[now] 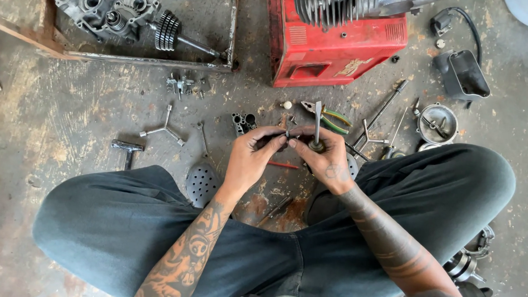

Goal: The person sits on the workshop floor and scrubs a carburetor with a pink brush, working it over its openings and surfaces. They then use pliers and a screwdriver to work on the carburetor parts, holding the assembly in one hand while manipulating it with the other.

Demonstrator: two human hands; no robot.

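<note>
Stained concrete floor fills the frame; at centre, the left hand pinches a small dark part, while the right hand grips an upright screwdriver beside it.

I'm getting one view only — a head-worn camera looking straight down, close above the crossed legs, the concrete floor stretching toward twelve o'clock — nothing shared with another view.
</note>
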